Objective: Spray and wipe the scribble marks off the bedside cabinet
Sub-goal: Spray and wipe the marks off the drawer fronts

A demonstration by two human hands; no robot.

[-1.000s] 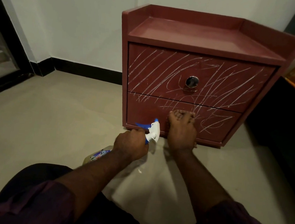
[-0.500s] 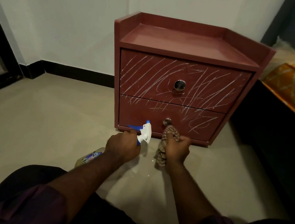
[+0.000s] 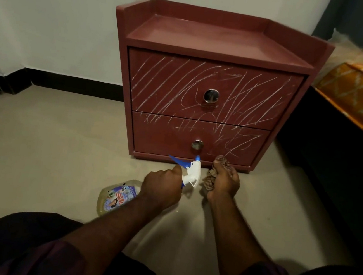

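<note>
Nearest, dark trousers and purple sleeves (image 3: pixel 51 256) are cut off by the bottom edge, and two bare forearms reach forward over the floor (image 3: pixel 48 155).

The left hand (image 3: pixel 161 188) is curled tight round the neck of the bottle (image 3: pixel 117 198), hiding the neck. The bottle lies tilted, its clear body low to the left and its white spray head (image 3: pixel 192 173) up to the right, with the blue nozzle pointing toward the cabinet. The label (image 3: pixel 121 195) is colourful, with a red and white sunburst and small pictures. Its writing is too small and blurred to read, so no brand can be made out.

Just beside it, the right hand (image 3: pixel 224 183) is clenched round a bunched brown patterned cloth (image 3: pixel 208 183). Part of the cloth pokes out above the fingers and part hangs below. Whether the cloth touches the cabinet cannot be told.

The cabinet (image 3: pixel 210 42) stands on the floor against the wall (image 3: pixel 53 18), directly ahead of both hands. White scribbles (image 3: pixel 250 93) cover the upper drawer (image 3: pixel 166 85) around its round metal knob (image 3: pixel 211 95). On the lower drawer (image 3: pixel 160 137) they run along the top and down the right side, and its knob (image 3: pixel 197 144) is dim.

At the right, a bed (image 3: pixel 361 100) with an orange patterned cover is cut off by the frame.
</note>
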